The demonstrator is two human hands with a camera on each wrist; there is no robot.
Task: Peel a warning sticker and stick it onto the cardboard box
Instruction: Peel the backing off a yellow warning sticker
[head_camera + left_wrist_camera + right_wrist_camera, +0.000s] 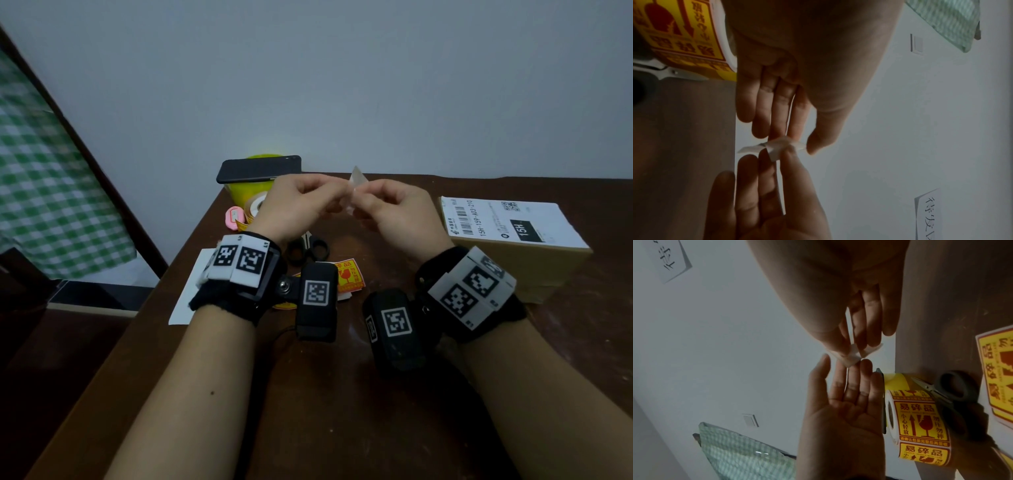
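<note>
Both hands are raised above the brown table (pixel 342 394), fingertips meeting over a small pale, folded sticker (pixel 356 178). My left hand (pixel 337 197) pinches one end between thumb and forefinger, as the left wrist view shows at the sticker (pixel 777 146). My right hand (pixel 358 202) pinches the other end, seen close in the right wrist view on the sticker (pixel 851 359). Only its whitish side shows. The cardboard box (pixel 534 270), with a white shipping label on top, lies on the table to the right, apart from both hands.
A roll of yellow warning stickers (pixel 255 205) stands at the back left beside a pink object (pixel 234 217). A phone (pixel 258 169) rests on a yellow-green container. Black scissors (pixel 308 248), a loose yellow sticker (pixel 347 275) and white paper (pixel 191 287) lie under my wrists.
</note>
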